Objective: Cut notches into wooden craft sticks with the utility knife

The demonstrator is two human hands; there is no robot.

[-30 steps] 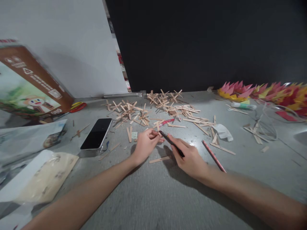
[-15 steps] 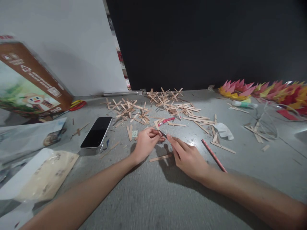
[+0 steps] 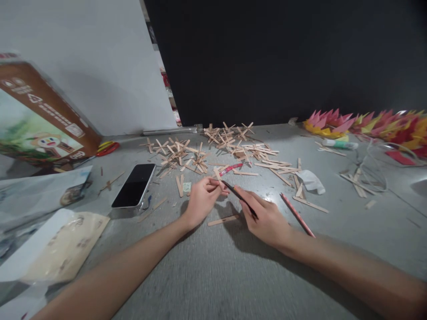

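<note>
My left hand [image 3: 203, 199] is closed in a pinch on a short, pale wooden craft stick [image 3: 217, 173], whose upper end sticks out past the fingers. In my right hand [image 3: 266, 218] is a slim dark pointed tool [image 3: 245, 202], its kind unclear. The tool's tip lies at the craft stick, by the left fingertips. On the table just beneath the hands is a loose craft stick [image 3: 222, 220]. A thin red object [image 3: 231, 168] lies just beyond the left fingers. A reddish pencil-like rod [image 3: 296, 215] rests to the right of my right hand.
Piles of crossed craft sticks [image 3: 176, 152] spread across the back of the grey table [image 3: 187, 284]. A phone [image 3: 134, 186] and a plastic packet [image 3: 68, 246] lie left. Crumpled tissue [image 3: 311, 182], a glue stick [image 3: 340, 144] and pink-yellow paper petals [image 3: 330, 123] are right.
My right hand has drawn slightly right and lower, and more of the dark tool's length shows. My left hand stays nearly in place with the craft stick.
</note>
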